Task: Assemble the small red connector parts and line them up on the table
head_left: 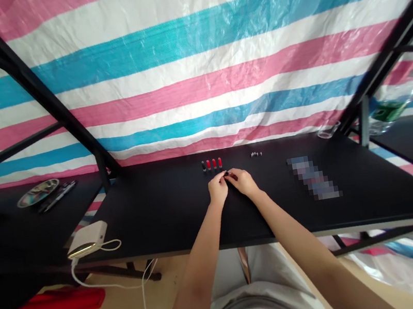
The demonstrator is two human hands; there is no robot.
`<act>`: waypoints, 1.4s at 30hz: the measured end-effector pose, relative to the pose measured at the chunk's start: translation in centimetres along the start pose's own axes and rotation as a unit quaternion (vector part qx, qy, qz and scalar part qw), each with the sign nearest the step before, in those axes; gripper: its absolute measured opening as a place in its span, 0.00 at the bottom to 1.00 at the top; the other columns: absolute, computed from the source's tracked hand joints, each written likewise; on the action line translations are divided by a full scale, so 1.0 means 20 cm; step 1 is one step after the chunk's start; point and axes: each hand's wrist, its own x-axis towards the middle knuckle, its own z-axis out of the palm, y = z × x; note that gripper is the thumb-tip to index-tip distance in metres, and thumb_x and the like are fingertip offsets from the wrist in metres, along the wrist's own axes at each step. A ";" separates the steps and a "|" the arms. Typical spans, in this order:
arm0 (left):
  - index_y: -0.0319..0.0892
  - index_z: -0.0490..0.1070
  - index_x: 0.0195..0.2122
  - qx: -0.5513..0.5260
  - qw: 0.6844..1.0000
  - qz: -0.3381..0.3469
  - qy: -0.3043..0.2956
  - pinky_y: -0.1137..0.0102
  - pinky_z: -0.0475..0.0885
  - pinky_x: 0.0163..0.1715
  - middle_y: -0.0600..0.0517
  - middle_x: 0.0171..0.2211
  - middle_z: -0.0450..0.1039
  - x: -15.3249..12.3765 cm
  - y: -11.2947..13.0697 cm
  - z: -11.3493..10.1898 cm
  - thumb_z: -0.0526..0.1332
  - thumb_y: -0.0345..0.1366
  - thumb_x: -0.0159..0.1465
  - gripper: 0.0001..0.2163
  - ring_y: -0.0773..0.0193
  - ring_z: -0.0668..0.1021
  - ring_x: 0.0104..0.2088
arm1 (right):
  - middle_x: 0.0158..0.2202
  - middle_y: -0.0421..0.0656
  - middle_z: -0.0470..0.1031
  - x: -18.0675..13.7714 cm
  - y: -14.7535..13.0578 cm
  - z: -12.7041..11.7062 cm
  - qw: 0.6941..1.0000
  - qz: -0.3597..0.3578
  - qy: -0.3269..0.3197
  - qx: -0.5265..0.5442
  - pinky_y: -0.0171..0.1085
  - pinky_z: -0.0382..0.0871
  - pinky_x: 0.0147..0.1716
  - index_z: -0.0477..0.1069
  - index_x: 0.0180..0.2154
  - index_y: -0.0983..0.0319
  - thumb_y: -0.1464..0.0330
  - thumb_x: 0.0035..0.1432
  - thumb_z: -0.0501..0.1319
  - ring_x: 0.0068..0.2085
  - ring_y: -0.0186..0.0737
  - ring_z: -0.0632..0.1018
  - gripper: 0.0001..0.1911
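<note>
My left hand (218, 189) and my right hand (244, 181) meet at the fingertips above the middle of the black table (168, 207). Both are closed in a pinch on a small black piece (227, 173), mostly hidden by the fingers and too small to name. Just beyond them stands a short row of small capped cylinders: one black cylinder (203, 166) at the left and three red cylinders (214, 163) beside it. Farther right lie several small shiny metal pieces (256, 154).
A white box with a cable (88, 238) sits at the table's front left. A blurred-out flat item (314, 177) lies on the right, and a clear cup (328, 130) lies at the back right. Black metal bars (53, 105) slope up on both sides before a striped tarp (199, 87).
</note>
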 end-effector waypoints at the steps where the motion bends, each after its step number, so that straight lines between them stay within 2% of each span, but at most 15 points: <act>1: 0.46 0.74 0.39 -0.001 1.000 0.001 0.002 0.62 0.68 0.47 0.49 0.39 0.75 0.00 0.00 0.00 0.57 0.25 0.53 0.14 0.60 0.76 0.39 | 0.27 0.41 0.73 0.02 0.00 -0.01 1.000 0.016 0.016 -0.011 0.34 0.65 0.29 0.70 0.32 0.60 0.62 0.54 0.55 0.27 0.36 0.72 0.09; 3: 0.46 0.73 0.41 -0.008 1.000 -0.001 0.013 0.62 0.68 0.46 0.48 0.40 0.74 0.00 -0.01 0.01 0.57 0.25 0.54 0.15 0.60 0.76 0.38 | 0.27 0.41 0.73 0.07 0.02 -0.02 0.995 0.069 0.056 -0.039 0.34 0.64 0.28 0.70 0.33 0.60 0.62 0.53 0.55 0.27 0.36 0.73 0.10; 6: 0.44 0.74 0.36 -0.009 1.000 -0.003 0.029 0.63 0.70 0.43 0.48 0.36 0.75 0.01 -0.01 0.01 0.56 0.25 0.54 0.12 0.62 0.76 0.36 | 0.26 0.41 0.74 0.18 0.07 -0.05 0.984 0.139 0.078 -0.077 0.33 0.64 0.28 0.70 0.31 0.60 0.62 0.52 0.56 0.28 0.36 0.73 0.09; 12: 0.42 0.73 0.35 0.006 0.999 -0.005 0.039 0.65 0.70 0.41 0.49 0.31 0.75 0.02 -0.02 0.01 0.54 0.25 0.55 0.11 0.64 0.76 0.32 | 0.28 0.42 0.75 0.40 0.18 -0.08 0.974 0.201 0.018 -0.105 0.33 0.64 0.30 0.72 0.29 0.60 0.65 0.49 0.59 0.31 0.38 0.74 0.06; 17: 0.42 0.72 0.36 0.021 0.999 -0.014 0.027 0.66 0.69 0.40 0.49 0.32 0.75 0.02 -0.04 0.01 0.53 0.25 0.56 0.11 0.65 0.76 0.31 | 0.31 0.44 0.75 0.47 0.24 -0.05 0.961 0.245 -0.015 -0.130 0.35 0.65 0.32 0.72 0.32 0.60 0.65 0.49 0.60 0.34 0.41 0.75 0.07; 26: 0.42 0.72 0.36 0.013 0.999 -0.018 0.022 0.67 0.69 0.39 0.49 0.32 0.75 0.02 -0.05 0.01 0.54 0.26 0.56 0.10 0.66 0.75 0.30 | 0.32 0.46 0.74 0.51 0.30 -0.02 0.955 0.245 -0.040 -0.163 0.36 0.66 0.33 0.71 0.32 0.61 0.65 0.50 0.59 0.35 0.42 0.75 0.07; 33: 0.41 0.72 0.36 0.040 0.999 -0.031 0.013 0.68 0.69 0.39 0.49 0.32 0.75 0.02 -0.03 0.01 0.53 0.26 0.56 0.10 0.67 0.75 0.30 | 0.36 0.48 0.73 0.52 0.34 -0.01 0.946 0.261 -0.073 -0.175 0.36 0.66 0.36 0.69 0.37 0.64 0.71 0.51 0.57 0.38 0.42 0.75 0.09; 42: 0.40 0.72 0.35 0.063 0.997 -0.037 0.012 0.69 0.69 0.39 0.49 0.32 0.75 0.02 0.00 0.00 0.53 0.26 0.57 0.10 0.68 0.75 0.30 | 0.37 0.51 0.72 0.51 0.36 0.02 0.945 0.281 -0.050 -0.159 0.37 0.65 0.37 0.68 0.36 0.65 0.74 0.50 0.57 0.41 0.45 0.74 0.08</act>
